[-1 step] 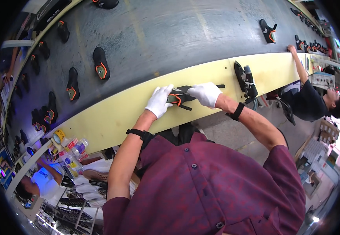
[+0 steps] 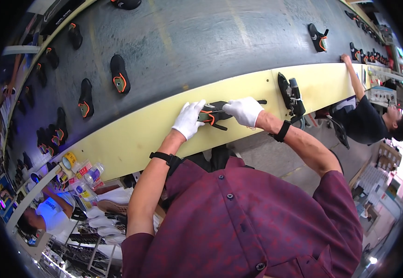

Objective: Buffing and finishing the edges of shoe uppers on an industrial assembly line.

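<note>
A black shoe with an orange-edged opening (image 2: pixel 218 105) lies on the pale yellow ledge (image 2: pixel 150 150) in front of me. My left hand (image 2: pixel 188 121), in a white glove, is closed on the shoe's left end beside the opening. My right hand (image 2: pixel 243 111), gloved too, is closed at the shoe's other side. A thin, greyish line runs between the two hands over the shoe, and a slim black end (image 2: pixel 262 102) sticks out beyond my right hand. Whether these belong to one tool is hidden by the glove. A black strap (image 2: pixel 219 127) juts from the shoe toward me.
Beyond the ledge, a grey conveyor belt (image 2: pixel 187 51) carries several black shoes, among them one shoe (image 2: pixel 119 74) at the left. A black device (image 2: pixel 294 97) stands on the ledge at right. A co-worker (image 2: pixel 366 116) sits farther right; tape (image 2: pixel 69 160) and bottles (image 2: pixel 93 173) are at left.
</note>
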`<state>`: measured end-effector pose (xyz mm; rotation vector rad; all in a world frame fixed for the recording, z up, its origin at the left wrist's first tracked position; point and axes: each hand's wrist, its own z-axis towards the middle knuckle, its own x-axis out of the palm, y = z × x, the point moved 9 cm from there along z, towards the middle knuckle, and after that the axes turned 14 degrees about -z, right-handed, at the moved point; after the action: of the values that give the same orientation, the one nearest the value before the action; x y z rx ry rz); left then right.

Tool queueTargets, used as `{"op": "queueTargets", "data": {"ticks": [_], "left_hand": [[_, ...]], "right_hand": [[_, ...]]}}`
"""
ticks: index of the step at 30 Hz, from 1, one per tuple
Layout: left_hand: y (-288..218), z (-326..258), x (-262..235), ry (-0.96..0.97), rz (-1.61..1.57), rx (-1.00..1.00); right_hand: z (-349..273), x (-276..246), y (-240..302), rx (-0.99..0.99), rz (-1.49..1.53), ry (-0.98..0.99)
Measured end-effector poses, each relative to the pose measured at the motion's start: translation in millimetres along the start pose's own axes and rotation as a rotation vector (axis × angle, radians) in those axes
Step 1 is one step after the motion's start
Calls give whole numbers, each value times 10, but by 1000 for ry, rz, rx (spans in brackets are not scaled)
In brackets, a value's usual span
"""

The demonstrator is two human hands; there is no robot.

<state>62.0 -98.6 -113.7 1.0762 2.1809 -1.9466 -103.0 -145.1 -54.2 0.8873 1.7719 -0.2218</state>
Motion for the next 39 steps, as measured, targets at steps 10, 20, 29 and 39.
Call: {"op": "queueTargets", "data": {"ticks": [10, 20, 29, 39], "left_hand": [[3, -22, 19, -28, 9, -12], [409, 329, 29, -29, -524, -121], [766, 302, 52, -60, -566, -298], [651, 291, -1, -179, -487, -236]], "right_hand": [[157, 319, 226, 156, -207, -8], [169, 267, -28, 276, 44, 65], [21, 417, 3, 342, 183, -141], [-596, 477, -470, 585, -1, -505]]}}
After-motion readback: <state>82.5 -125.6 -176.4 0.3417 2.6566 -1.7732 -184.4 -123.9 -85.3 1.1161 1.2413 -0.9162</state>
